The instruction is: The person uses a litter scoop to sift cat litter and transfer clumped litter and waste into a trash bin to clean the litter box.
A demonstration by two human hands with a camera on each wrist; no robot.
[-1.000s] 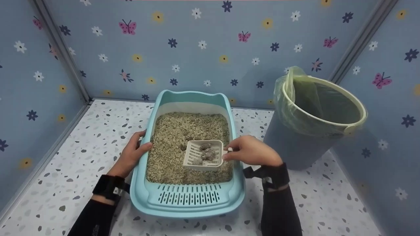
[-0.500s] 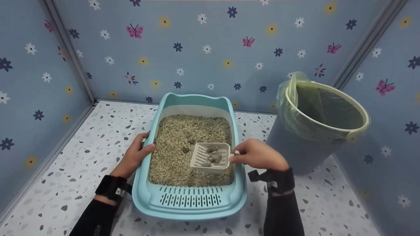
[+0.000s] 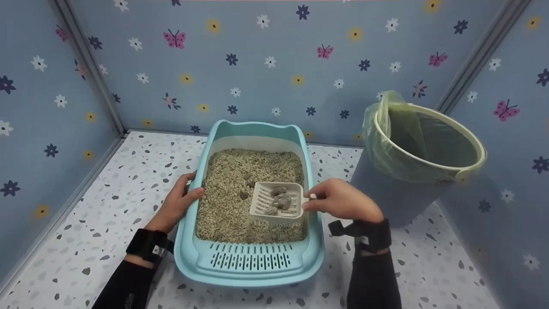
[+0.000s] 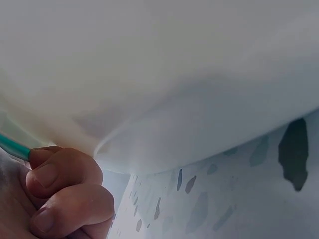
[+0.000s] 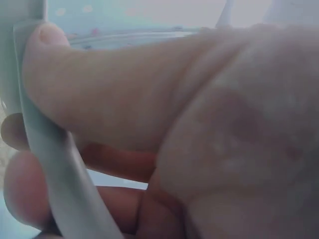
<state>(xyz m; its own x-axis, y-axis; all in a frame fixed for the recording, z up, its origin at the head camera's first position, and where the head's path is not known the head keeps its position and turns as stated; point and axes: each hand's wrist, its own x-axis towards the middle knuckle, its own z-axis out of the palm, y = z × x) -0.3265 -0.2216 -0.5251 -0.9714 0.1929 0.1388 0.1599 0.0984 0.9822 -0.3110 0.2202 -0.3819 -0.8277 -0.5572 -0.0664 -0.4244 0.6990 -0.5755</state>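
Observation:
My left hand (image 3: 175, 205) grips the left rim of a light blue litter box (image 3: 248, 280), thumb over the edge. In the left wrist view its curled fingers (image 4: 72, 174) show beneath the rim. Tan litter (image 3: 227, 219) fills the box. Over its right part, my right hand (image 3: 345, 199) pinches the short-looking handle of a cream slotted litter scoop (image 3: 262, 203). Several greyish clumps (image 3: 282, 201) lie in the scoop. Two dark clumps (image 3: 244, 195) show in the litter just left of it. In the right wrist view, thumb and fingers hold the pale scoop handle (image 5: 67, 172).
A grey-blue bin (image 3: 386, 199) with a cream rim and a yellowish-green liner bag (image 3: 388, 156) stands right of the box. Flower-patterned walls (image 3: 266, 43) enclose the back and sides. Speckled white floor (image 3: 128, 180) surrounds the box.
The scoop has shifted slightly right with its clumps, leaving the dark clumps in the litter more exposed. My left hand keeps its grip on the rim. The head view has shifted slightly.

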